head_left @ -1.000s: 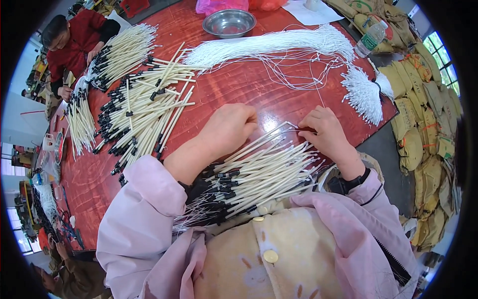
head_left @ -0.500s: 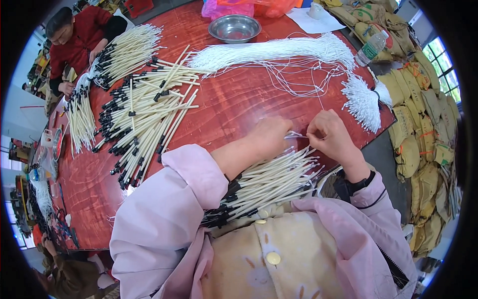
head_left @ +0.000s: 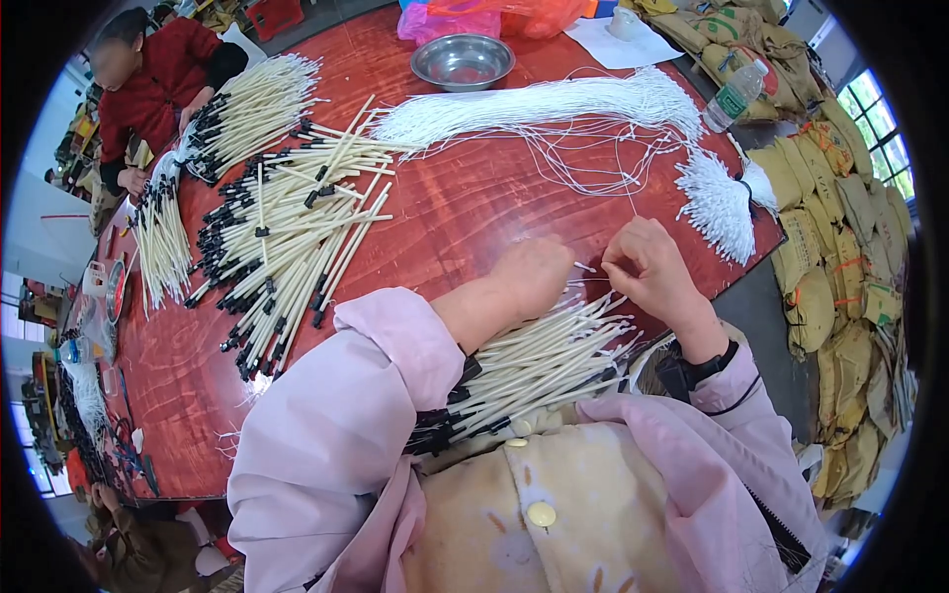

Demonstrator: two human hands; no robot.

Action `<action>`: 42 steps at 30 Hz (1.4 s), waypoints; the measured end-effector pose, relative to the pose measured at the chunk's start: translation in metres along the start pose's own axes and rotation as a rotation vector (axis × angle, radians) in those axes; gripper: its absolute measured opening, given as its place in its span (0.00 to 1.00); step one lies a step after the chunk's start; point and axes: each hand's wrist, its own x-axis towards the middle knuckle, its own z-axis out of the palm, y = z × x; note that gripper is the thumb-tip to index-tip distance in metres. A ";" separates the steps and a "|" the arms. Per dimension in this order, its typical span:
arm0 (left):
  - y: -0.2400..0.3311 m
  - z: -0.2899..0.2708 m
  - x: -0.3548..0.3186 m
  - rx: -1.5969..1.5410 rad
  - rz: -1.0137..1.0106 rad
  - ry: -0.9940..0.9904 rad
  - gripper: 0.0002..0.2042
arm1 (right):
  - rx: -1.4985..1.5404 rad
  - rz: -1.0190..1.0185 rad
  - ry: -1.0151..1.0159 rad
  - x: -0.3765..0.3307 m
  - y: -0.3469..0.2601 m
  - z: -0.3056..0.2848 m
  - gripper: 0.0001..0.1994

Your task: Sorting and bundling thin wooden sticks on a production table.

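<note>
Seemingly mid-threading, the left hand (head_left: pixel 529 282) and right hand (head_left: pixel 647 272) pinched a white string (head_left: pixel 585 267) above the cream sticks (head_left: pixel 539 366) at the table's (head_left: pixel 474 208) near edge; looping it on called for finer fingertip alignment.

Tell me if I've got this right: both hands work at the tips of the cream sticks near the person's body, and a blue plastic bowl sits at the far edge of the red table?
Not quite. The bowl is shiny metal, not blue plastic, as the head view shows. The rest holds: the left hand and right hand are at the tips of the cream sticks, and the bowl sits at the far edge of the red table.
</note>
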 end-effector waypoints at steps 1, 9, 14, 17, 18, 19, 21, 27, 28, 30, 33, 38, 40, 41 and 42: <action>0.001 -0.003 0.000 0.001 -0.001 0.001 0.05 | 0.000 -0.001 0.000 0.000 0.000 0.000 0.08; -0.021 -0.069 -0.017 -0.206 -0.321 0.190 0.08 | -0.046 -0.035 0.088 0.004 -0.002 -0.005 0.13; -0.068 -0.082 -0.085 0.149 -0.586 0.206 0.08 | -0.074 -0.057 0.096 0.014 0.007 -0.004 0.21; -0.070 -0.068 -0.120 0.196 -0.650 0.138 0.08 | -0.058 -0.025 0.014 0.020 0.001 0.001 0.25; -0.070 -0.064 -0.126 0.194 -0.679 0.135 0.08 | -0.062 -0.067 -0.017 0.024 -0.001 0.007 0.27; -0.069 -0.061 -0.130 0.191 -0.707 0.132 0.08 | -0.067 -0.109 -0.048 0.029 -0.003 0.013 0.30; -0.068 -0.058 -0.136 0.189 -0.737 0.137 0.08 | -0.075 -0.159 -0.078 0.042 -0.009 0.019 0.32; -0.067 -0.058 -0.140 0.139 -0.688 0.131 0.07 | -0.177 -0.215 -0.296 0.077 -0.012 0.038 0.36; -0.066 -0.060 -0.143 0.136 -0.690 0.132 0.07 | -0.183 -0.230 -0.335 0.082 -0.012 0.043 0.37; -0.065 -0.063 -0.146 0.126 -0.683 0.139 0.07 | -0.201 -0.266 -0.331 0.081 -0.009 0.049 0.37; -0.070 -0.063 -0.149 0.093 -0.640 0.140 0.07 | -0.250 -0.308 -0.327 0.076 -0.011 0.051 0.36; -0.073 -0.084 -0.162 -0.145 -0.603 0.241 0.08 | -0.244 -0.266 -0.431 0.072 -0.020 0.042 0.36; -0.070 -0.095 -0.167 -0.471 -0.814 0.180 0.08 | -0.241 -0.234 -0.445 0.066 -0.019 0.040 0.36; -0.070 -0.097 -0.173 -0.462 -0.816 0.186 0.08 | -0.239 -0.242 -0.437 0.064 -0.018 0.040 0.36; -0.072 -0.097 -0.178 -0.505 -0.867 0.186 0.09 | -0.219 -0.233 -0.425 0.062 -0.017 0.040 0.36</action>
